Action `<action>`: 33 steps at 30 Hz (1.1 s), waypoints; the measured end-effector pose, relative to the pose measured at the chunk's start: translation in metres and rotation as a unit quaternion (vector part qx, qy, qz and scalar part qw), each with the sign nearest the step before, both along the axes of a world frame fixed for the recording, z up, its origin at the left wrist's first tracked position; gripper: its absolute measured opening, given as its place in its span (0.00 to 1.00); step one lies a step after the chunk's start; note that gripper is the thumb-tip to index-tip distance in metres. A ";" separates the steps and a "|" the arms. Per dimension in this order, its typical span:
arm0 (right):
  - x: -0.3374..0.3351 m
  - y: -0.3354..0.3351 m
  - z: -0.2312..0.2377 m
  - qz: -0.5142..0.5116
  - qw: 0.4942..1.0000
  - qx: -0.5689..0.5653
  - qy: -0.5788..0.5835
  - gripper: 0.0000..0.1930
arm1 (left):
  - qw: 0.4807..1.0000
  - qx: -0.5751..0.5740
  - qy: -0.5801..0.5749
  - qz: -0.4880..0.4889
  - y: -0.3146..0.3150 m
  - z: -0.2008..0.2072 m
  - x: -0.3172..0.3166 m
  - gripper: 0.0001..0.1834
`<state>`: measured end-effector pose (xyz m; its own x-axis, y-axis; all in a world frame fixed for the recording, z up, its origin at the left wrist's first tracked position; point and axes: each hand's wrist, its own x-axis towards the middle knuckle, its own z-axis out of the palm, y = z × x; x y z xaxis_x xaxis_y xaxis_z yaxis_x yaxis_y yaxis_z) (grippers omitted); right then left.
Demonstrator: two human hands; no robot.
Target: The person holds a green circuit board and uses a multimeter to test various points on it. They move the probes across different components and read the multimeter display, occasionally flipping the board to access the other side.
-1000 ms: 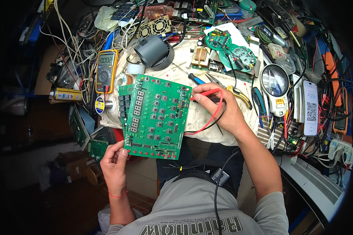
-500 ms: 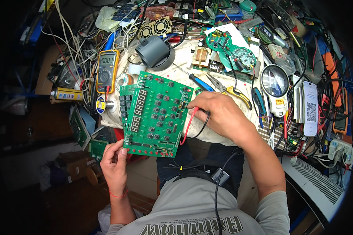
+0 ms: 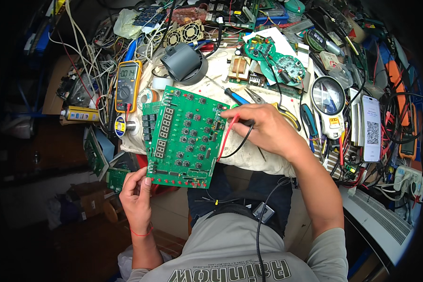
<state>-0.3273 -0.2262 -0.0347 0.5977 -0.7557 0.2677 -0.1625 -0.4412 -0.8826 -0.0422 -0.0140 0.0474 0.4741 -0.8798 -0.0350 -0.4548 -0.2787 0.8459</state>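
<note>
A green circuit board (image 3: 177, 149), with digit displays, push buttons and a row of red parts along its near edge, is tilted over the bench front. My left hand (image 3: 137, 189) pinches its lower left corner between thumb and fingers. At its right edge, my right hand (image 3: 267, 126) is closed on test probes, fingertips close to small chips. A red lead (image 3: 225, 140) and a black lead (image 3: 243, 143) hang from this hand. Whether the probe tips touch the board is hidden by my fingers. A yellow multimeter (image 3: 129, 84) lies to the left, its display lit.
Behind the board stands a grey cylindrical holder (image 3: 179, 63). Pliers (image 3: 286, 115), a blue screwdriver (image 3: 236, 96) and a magnifier (image 3: 328, 96) lie to the right, near a phone (image 3: 371, 129). Round green boards (image 3: 289, 69), cables and electronic parts crowd the back and sides.
My right hand has shifted slightly left and toward the board's far end, and its grip on the probes has turned. The board has moved slightly left. The multimeter reading has changed.
</note>
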 end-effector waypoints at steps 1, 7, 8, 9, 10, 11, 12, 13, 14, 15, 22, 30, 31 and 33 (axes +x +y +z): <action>-0.002 -0.001 0.000 -0.015 1.000 0.007 -0.019 0.12 | 1.000 -0.001 0.003 0.002 0.001 0.000 0.000 0.14; -0.007 -0.005 0.001 -0.055 0.982 0.172 -0.058 0.14 | 0.999 0.009 0.030 0.013 0.000 0.001 0.000 0.14; -0.008 -0.007 0.001 -0.067 0.985 0.145 -0.065 0.14 | 1.000 0.012 0.011 0.011 0.000 0.001 0.001 0.14; -0.008 -0.009 0.000 -0.077 0.987 0.119 -0.071 0.15 | 1.000 0.012 0.005 0.009 0.000 0.001 0.001 0.14; -0.010 -0.008 0.000 -0.071 0.981 0.174 -0.047 0.15 | 1.000 0.009 0.011 0.005 0.000 0.001 0.002 0.14; -0.008 -0.007 -0.001 -0.061 0.980 0.182 -0.054 0.15 | 1.000 0.015 0.005 0.010 0.000 0.001 0.002 0.14; -0.006 -0.007 -0.002 -0.050 0.979 0.187 -0.061 0.15 | 1.000 0.015 0.012 0.014 0.000 0.001 0.002 0.14; -0.003 -0.007 -0.004 -0.040 0.978 0.193 -0.068 0.15 | 0.999 0.012 0.029 0.018 -0.001 0.000 0.003 0.14; 0.000 -0.006 -0.005 -0.047 0.981 0.173 -0.081 0.16 | 1.000 0.017 0.018 0.016 -0.001 0.000 0.004 0.14; 0.001 -0.005 -0.006 -0.046 0.978 0.187 -0.079 0.16 | 1.000 0.018 0.017 0.014 -0.001 -0.001 0.005 0.14; 0.006 -0.003 -0.013 -0.002 0.980 0.186 -0.073 0.19 | 0.999 0.015 0.032 0.021 -0.001 -0.002 0.006 0.14; 0.012 -0.003 -0.020 -0.005 0.983 0.128 -0.131 0.08 | 0.999 0.016 0.017 0.026 -0.001 -0.002 0.005 0.14; 0.012 -0.003 -0.021 0.000 0.982 0.131 -0.138 0.09 | 0.999 0.012 0.028 0.025 -0.001 -0.002 0.005 0.14; 0.011 -0.004 -0.021 0.009 0.984 0.123 -0.126 0.09 | 1.000 0.016 0.015 0.022 -0.002 -0.002 0.005 0.14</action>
